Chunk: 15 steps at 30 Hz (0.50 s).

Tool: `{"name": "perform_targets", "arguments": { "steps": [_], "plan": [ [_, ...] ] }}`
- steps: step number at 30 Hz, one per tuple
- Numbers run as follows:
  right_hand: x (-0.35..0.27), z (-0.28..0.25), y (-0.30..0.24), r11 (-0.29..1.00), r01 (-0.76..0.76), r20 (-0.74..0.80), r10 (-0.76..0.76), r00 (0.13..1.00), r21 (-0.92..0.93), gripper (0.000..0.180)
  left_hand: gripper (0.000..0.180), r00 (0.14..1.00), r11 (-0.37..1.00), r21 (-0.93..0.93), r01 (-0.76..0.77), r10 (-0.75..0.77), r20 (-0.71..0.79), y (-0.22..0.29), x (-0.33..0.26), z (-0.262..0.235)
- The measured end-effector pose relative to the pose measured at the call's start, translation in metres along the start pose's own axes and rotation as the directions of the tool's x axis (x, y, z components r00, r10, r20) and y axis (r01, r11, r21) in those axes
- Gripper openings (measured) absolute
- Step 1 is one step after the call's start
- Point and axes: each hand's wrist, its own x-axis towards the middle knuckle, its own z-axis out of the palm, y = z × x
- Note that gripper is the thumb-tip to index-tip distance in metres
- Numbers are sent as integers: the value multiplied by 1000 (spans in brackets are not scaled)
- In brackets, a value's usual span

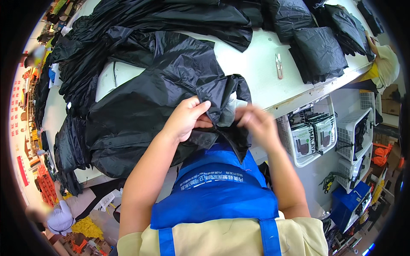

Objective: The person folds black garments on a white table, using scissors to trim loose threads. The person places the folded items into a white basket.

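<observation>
A black, shiny garment with snap buttons along one edge lies spread over the table and hangs over its front edge towards me. My left hand is closed on a bunched fold of it, the thumb pressing from above. Beside that fold a piece of grey mesh fabric shows inside the black cloth. My right hand is just right of the mesh, its fingers curled and smeared by motion. Whether it grips the cloth cannot be made out.
Heaped black garments cover the table's far left side. Folded black bundles are stacked at the right, near thread snips. White baskets with packages stand below the table edge. Other people work at far right and lower left.
</observation>
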Motion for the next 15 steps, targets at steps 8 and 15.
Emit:
{"name": "perform_targets", "arguments": {
  "steps": [8, 15],
  "plan": [
    [155, -147, 74, 368, -461, -582, -372, 723, -808, 33, 16, 997, 988, -132, -78, 80, 12, 29, -14, 6],
    [105, -96, 19, 872, 26, -475, -291, 831, -490, 22, 16, 993, 967, -229, -115, 115, -10, 36, -21, 7]
  ]
}}
